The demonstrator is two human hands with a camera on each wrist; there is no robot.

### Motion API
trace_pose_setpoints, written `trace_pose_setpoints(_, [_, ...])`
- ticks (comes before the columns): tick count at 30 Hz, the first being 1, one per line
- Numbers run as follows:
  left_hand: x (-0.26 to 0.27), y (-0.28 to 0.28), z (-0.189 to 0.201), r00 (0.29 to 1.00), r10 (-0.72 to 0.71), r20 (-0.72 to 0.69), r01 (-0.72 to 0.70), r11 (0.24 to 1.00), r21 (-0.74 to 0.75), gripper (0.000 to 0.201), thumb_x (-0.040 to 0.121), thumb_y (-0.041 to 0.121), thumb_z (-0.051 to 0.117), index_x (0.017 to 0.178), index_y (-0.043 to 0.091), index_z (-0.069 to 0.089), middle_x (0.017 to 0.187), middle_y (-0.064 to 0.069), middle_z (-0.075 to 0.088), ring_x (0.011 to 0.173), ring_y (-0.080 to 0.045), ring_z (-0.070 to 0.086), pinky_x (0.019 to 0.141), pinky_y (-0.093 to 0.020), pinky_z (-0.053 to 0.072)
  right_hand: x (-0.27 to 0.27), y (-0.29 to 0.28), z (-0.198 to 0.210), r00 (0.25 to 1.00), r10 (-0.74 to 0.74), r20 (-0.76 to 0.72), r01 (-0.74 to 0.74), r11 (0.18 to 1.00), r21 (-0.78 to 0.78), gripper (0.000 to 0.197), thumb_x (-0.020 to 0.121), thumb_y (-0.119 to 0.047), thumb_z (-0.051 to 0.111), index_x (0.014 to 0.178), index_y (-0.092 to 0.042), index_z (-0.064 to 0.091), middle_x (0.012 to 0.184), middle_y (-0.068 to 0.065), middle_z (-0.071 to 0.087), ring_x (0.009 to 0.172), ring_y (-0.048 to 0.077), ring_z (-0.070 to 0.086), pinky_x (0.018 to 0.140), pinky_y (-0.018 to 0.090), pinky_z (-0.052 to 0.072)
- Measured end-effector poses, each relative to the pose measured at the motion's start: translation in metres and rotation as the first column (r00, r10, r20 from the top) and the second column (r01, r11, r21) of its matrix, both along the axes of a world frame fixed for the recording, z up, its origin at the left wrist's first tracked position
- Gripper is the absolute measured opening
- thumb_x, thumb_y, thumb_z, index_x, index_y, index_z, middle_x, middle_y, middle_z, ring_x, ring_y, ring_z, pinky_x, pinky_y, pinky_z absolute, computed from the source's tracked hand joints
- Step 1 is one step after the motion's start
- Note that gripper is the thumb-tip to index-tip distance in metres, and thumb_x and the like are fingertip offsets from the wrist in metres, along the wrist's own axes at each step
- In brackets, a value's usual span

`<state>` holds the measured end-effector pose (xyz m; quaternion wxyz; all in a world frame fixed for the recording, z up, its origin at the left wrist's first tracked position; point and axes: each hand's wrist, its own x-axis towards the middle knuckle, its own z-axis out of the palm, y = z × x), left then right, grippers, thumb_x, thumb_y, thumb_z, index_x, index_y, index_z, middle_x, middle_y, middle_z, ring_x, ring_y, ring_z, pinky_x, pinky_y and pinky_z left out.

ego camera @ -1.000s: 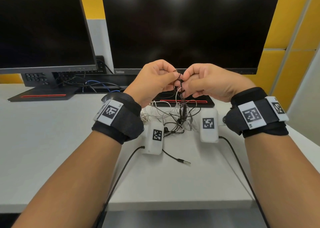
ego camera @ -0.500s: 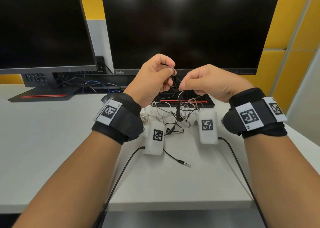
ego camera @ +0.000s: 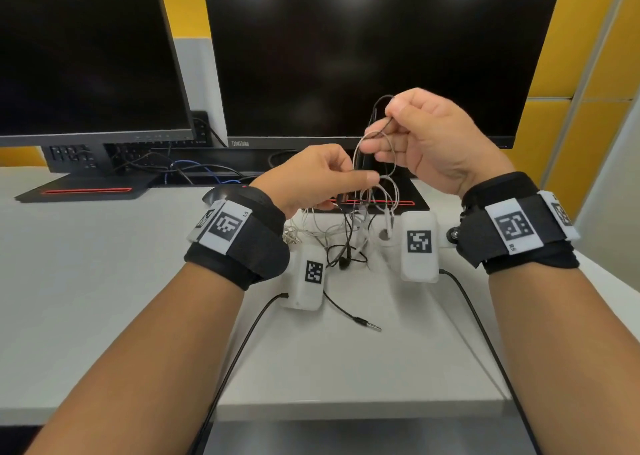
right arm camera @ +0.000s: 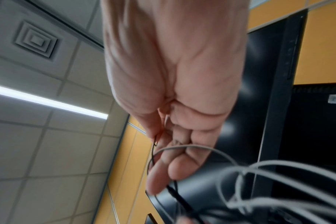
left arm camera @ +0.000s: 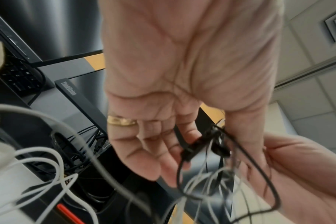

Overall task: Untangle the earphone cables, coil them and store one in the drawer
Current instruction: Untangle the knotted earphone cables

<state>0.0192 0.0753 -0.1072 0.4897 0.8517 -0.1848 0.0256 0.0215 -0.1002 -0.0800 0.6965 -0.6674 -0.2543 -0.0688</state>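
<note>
Untangling is the step in hand, and it goes best if the two cables are drawn apart slowly, not yanked. The right hand (ego camera: 440, 143) is raised in front of the monitor (ego camera: 363, 56), its thumb and forefinger pinched on a strand of the black earphone cable (ego camera: 348, 243), with a loop of the white earphone cable (ego camera: 377, 153) hanging round its fingers. The left hand (ego camera: 311, 177) sits lower and just beside it, thumb and fingertips closed on the strands at the knot; the left wrist view shows the black inline remote (left arm camera: 194, 147) lying across its fingers. Below, the rest of both cables trails in a loose heap on the table (ego camera: 104, 281), the black jack plug (ego camera: 369, 324) lying free toward the near edge. My judgement: keep the left grip steady as an anchor, lift the black strand clear through the white loop, and feed the free plug end back through, since pulling harder would likely tighten the snarl.
</note>
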Motion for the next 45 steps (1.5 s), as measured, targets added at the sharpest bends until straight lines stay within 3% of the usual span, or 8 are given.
trace_pose_setpoints(5, [-0.002,0.000,0.001,1.000,-0.015,-0.017,0.013,0.992,-0.127,0.008,0.090,0.011,0.066,0.089,0.014,0.059,0.086,-0.009,0.072,0.077,-0.014,0.070,0.071,-0.030,0.060,0.004,-0.001,0.000,0.989,-0.124,0.076,0.122,0.992,0.021,0.015,0.104,-0.015,0.043,0.094,-0.014,0.054,0.072,0.000,0.065,0.065,0.013,0.065,0.064,0.026,0.053])
trace_pose_setpoints(10, [-0.002,0.000,0.003,0.998,0.037,0.043,-0.027,0.979,-0.203,0.005,0.092,0.017,0.064,0.088,0.017,0.066,0.086,-0.003,0.074,0.072,-0.007,0.070,0.062,-0.021,0.055,0.013,-0.005,-0.006,0.906,-0.384,0.177,0.416,0.883,-0.216,0.015,0.099,-0.017,0.050,0.088,-0.020,0.060,0.064,-0.001,0.050,0.052,0.006,0.049,0.052,0.022,0.047])
trace_pose_setpoints(15, [-0.004,0.000,0.006,0.995,-0.001,0.100,0.028,0.961,-0.276,0.012,0.096,0.008,0.057,0.100,0.017,0.063,0.082,-0.002,0.069,0.066,-0.007,0.066,0.060,-0.020,0.053,0.011,-0.003,-0.006,0.931,-0.356,0.084,0.366,0.907,-0.210,0.015,0.102,-0.013,0.046,0.092,-0.017,0.058,0.071,0.003,0.060,0.051,0.007,0.059,0.051,0.023,0.049])
trace_pose_setpoints(19, [-0.004,-0.001,0.004,0.997,-0.006,0.083,0.016,0.993,-0.120,0.022,0.098,0.010,0.051,0.114,0.022,0.061,0.073,0.002,0.060,0.058,-0.005,0.057,0.059,-0.021,0.052,0.005,-0.001,-0.002,0.967,-0.255,-0.011,0.252,0.963,-0.098,0.013,0.104,-0.014,0.042,0.099,-0.014,0.054,0.083,0.009,0.067,0.067,0.015,0.071,0.061,0.026,0.059])
trace_pose_setpoints(23, [-0.004,0.000,0.003,0.996,0.044,0.073,-0.043,0.999,-0.013,0.011,0.097,0.019,0.055,0.094,0.022,0.066,0.067,0.004,0.053,0.055,-0.004,0.049,0.050,-0.014,0.045,0.005,0.000,-0.002,0.957,-0.289,0.020,0.288,0.943,-0.167,0.018,0.105,-0.016,0.036,0.095,-0.020,0.051,0.083,0.007,0.068,0.068,0.016,0.069,0.059,0.024,0.055])
trace_pose_setpoints(30, [-0.002,0.001,0.004,0.999,0.005,0.047,-0.001,0.997,-0.071,0.018,0.097,0.019,0.052,0.084,0.021,0.064,0.073,0.005,0.056,0.061,-0.006,0.054,0.059,-0.019,0.047,0.012,-0.006,-0.006,0.903,-0.419,0.090,0.425,0.846,-0.321,0.017,0.102,-0.021,0.041,0.093,-0.025,0.055,0.070,-0.001,0.051,0.061,0.011,0.053,0.059,0.026,0.050])
trace_pose_setpoints(38, [-0.007,0.001,0.014,0.998,-0.061,-0.001,0.049,0.810,-0.584,0.037,0.099,0.018,0.044,0.062,0.014,0.048,0.061,-0.002,0.051,0.059,-0.016,0.056,0.068,-0.030,0.051,0.015,-0.009,-0.010,0.854,-0.518,0.039,0.475,0.747,-0.465,0.016,0.101,-0.015,0.044,0.100,-0.016,0.060,0.070,0.003,0.051,0.057,0.012,0.044,0.050,0.024,0.039])
trace_pose_setpoints(45, [-0.007,0.001,0.007,0.997,-0.010,0.082,0.040,0.929,-0.367,0.031,0.093,0.011,0.059,0.063,0.012,0.050,0.058,0.000,0.058,0.053,-0.012,0.055,0.056,-0.024,0.048,0.013,-0.010,-0.011,0.832,-0.555,0.011,0.467,0.689,-0.555,0.014,0.099,-0.014,0.052,0.103,-0.009,0.065,0.076,0.003,0.058,0.063,0.011,0.054,0.056,0.022,0.045])
